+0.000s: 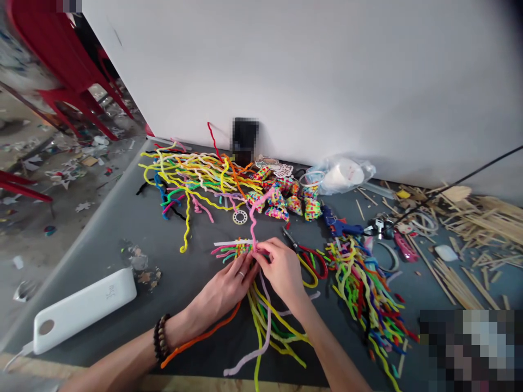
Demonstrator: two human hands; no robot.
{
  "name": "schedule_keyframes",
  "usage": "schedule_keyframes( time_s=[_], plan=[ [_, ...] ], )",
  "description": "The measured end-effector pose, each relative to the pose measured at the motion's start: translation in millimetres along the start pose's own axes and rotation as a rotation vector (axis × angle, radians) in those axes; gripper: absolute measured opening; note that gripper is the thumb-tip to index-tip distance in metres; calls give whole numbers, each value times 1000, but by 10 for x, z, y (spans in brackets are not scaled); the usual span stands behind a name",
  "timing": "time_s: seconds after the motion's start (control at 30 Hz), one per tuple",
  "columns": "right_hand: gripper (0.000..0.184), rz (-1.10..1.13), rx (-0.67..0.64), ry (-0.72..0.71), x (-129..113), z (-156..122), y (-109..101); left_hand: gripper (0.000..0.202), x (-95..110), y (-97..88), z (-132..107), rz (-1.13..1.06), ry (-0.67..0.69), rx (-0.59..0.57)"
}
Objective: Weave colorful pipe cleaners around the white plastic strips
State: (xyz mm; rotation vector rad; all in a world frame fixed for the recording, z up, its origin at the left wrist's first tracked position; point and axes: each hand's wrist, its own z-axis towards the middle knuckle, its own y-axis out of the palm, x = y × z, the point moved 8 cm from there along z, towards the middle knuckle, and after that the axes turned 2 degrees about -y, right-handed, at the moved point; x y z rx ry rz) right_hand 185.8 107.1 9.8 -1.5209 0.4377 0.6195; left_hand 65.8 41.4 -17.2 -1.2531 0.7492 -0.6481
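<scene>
Both my hands meet at the middle of the dark table (122, 228). My left hand (229, 286), with a ring and a beaded bracelet, presses its closed fingers on a small woven bundle of pipe cleaners (239, 249) around a white stick (229, 243). My right hand (280, 267) pinches a pink pipe cleaner (255, 218) that curls upward from the bundle. Loose yellow, green and lilac pipe cleaners (267, 321) trail under my wrists toward the near edge. An orange one (208, 333) lies under my left forearm.
A pile of coloured pipe cleaners (192, 174) lies at the back, another (363, 283) to the right. Red-handled scissors (310, 256), a blue glue gun (337, 222), finished woven pieces (286, 198), a plastic bag (343, 174), wooden sticks (469, 228) and a white power bank (81, 307) surround my hands.
</scene>
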Motion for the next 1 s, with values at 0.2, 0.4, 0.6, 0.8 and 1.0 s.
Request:
schedule_keyframes(
  time_s=[0.2,0.4,0.6,0.8,1.0],
  plan=[
    [10,-177,-22,19,22,22,32,60,21,-2,12,33,1,-11],
    [7,-122,-17,8,28,92,4,59,12,-38,33,39,-6,3],
    [6,3,-63,20,91,160,30,61,5,-42,33,12,-3,7],
    [9,21,-126,-9,118,205,15,62,-3,-26,32,-4,-11,-19],
    [8,46,-200,-101,24,266,5,62,-9,-12,26,-14,6,-28]
  ],
)
